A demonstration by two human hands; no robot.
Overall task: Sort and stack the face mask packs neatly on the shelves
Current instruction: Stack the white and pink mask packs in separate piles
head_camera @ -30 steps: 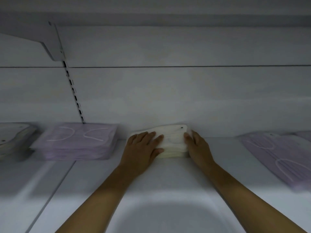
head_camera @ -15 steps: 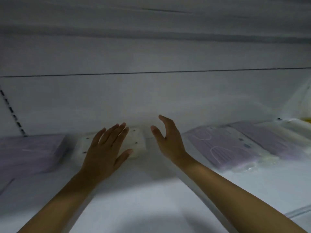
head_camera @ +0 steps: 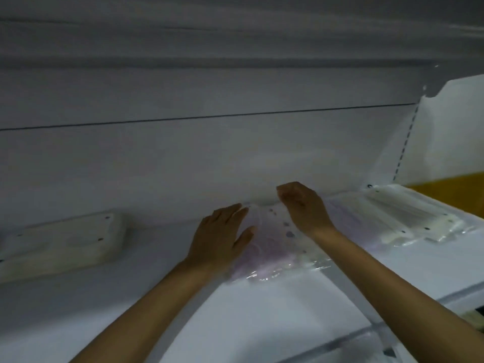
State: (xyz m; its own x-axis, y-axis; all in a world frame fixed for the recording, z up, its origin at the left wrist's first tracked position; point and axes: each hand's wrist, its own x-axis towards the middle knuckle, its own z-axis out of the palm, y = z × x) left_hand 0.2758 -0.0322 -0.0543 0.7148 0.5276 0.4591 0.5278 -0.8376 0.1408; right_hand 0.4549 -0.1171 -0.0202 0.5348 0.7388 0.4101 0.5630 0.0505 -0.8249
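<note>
Both hands have left the white mask stack (head_camera: 62,244), which a second ago sat pressed between them and now lies alone at 9 o'clock; the view has swung rightward along the shelf (head_camera: 262,310); the left hand (head_camera: 220,237), half a second ago raised with spread fingers, now rests flat on the left edge of the lilac mask pack (head_camera: 272,247); the right hand (head_camera: 303,208), then open in mid-air, now curls its fingers (head_camera: 284,191) at the pack's far edge, toward 12 o'clock; more white packs (head_camera: 408,213) have entered at 3 o'clock.
</note>
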